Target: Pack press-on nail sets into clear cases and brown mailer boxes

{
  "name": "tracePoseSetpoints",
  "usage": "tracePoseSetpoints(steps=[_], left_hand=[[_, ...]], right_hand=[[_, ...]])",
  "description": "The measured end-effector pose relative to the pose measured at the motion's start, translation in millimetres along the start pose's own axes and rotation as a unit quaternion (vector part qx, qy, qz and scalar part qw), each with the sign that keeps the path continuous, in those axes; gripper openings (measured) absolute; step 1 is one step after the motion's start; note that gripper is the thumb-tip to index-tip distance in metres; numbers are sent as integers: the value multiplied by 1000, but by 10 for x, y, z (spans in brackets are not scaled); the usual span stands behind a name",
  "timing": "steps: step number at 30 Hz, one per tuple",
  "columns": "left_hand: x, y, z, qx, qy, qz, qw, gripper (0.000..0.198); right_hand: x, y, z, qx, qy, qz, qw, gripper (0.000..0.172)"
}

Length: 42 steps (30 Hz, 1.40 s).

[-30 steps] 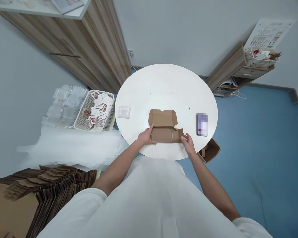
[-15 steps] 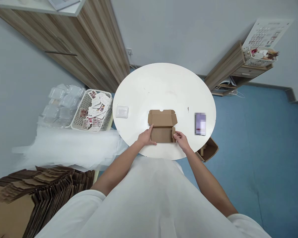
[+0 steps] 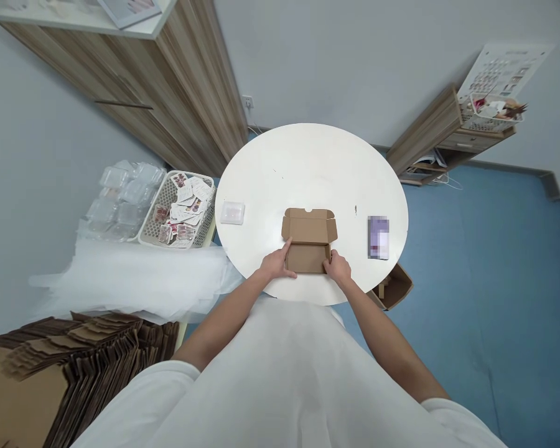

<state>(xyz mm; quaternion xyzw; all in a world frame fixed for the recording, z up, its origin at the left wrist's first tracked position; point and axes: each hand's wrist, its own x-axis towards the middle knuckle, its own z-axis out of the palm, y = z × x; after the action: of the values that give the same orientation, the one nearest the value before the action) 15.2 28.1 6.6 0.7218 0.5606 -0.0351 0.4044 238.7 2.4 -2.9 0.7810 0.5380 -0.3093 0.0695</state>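
On the white round table, a brown cardboard box stands with its lid raised and folded back, away from me. Its shallow tray faces up with nothing inside. My left hand holds the box's left side, thumb and forefinger spread along the wall. At the right side, my right hand grips the wall, fingers outside and the thumb reaching over the edge into the tray.
A clear plastic case lies on the table at the left, a purple item, blurred, at the right. Left of the table are a basket of cards, plastic packs, white sheets and flattened cardboard. An open carton stands below right.
My right hand has pressed the box's right side flap down into the wall, its thumb now inside the tray. My left hand keeps its hold. The view has shifted slightly.
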Motion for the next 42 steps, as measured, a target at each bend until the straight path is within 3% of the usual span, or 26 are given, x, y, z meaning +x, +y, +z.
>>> tracePoseSetpoints(steps=[8, 12, 15, 18, 20, 27, 36, 42], left_hand=[[-64, -50, 75, -54, 13, 33, 998, 107], [-189, -110, 205, -133, 57, 30, 989, 102], [-256, -138, 338, -222, 99, -18, 970, 84], [-245, -110, 428, -304, 103, -33, 947, 61], [-193, -59, 444, -341, 105, -31, 934, 57], [10, 122, 384, -358, 128, -22, 925, 57], [-32, 150, 502, -307, 165, -56, 936, 69], [-45, 162, 558, -299, 166, -88, 936, 79]], right_hand=[[-64, -17, 33, 33, -7, 27, 999, 23], [-163, 91, 35, 134, -7, 17, 991, 46], [-272, 171, 67, 242, -17, 12, 970, 59], [-336, 199, 110, 361, -61, 11, 931, 61], [-328, 194, 120, 412, -68, 1, 909, 61], [-163, 217, 22, 437, -31, -42, 898, 58], [-79, 344, 146, 431, -38, -90, 897, 69], [-118, 402, 181, 397, 30, -88, 913, 71]])
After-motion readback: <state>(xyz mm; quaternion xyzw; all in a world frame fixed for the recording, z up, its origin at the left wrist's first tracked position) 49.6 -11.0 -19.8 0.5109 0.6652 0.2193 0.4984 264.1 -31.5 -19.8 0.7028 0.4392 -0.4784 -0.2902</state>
